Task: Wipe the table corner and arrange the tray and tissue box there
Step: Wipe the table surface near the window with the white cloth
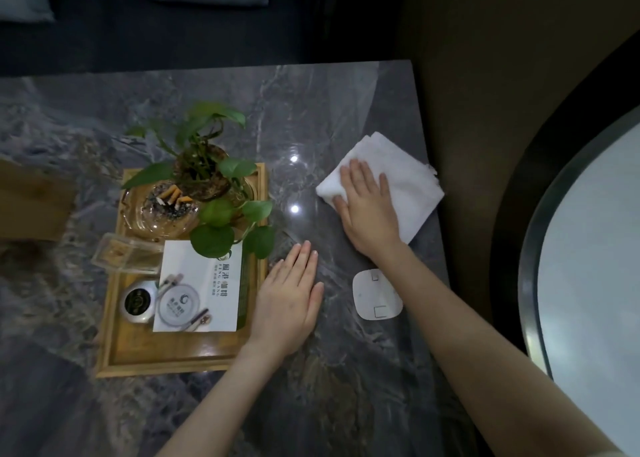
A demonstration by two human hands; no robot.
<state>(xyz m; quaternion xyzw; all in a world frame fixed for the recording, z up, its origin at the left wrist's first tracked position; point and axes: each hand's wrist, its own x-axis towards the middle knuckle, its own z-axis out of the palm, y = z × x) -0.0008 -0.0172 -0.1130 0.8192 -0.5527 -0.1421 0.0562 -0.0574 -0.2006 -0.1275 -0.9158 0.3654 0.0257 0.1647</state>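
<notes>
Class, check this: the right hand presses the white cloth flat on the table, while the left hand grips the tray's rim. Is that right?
Not quite. The head view shows the left hand lying flat on the table beside the tray, gripping nothing. The right hand does press the cloth.

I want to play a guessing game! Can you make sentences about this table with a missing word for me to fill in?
1. The right hand presses flat on a white ____ at the table corner.
2. The left hand rests flat beside the wooden ____.
3. The glass ashtray holds cigarette ____.
4. The plant's leaves are ____.

Missing words: cloth, tray, butts, green.
</notes>
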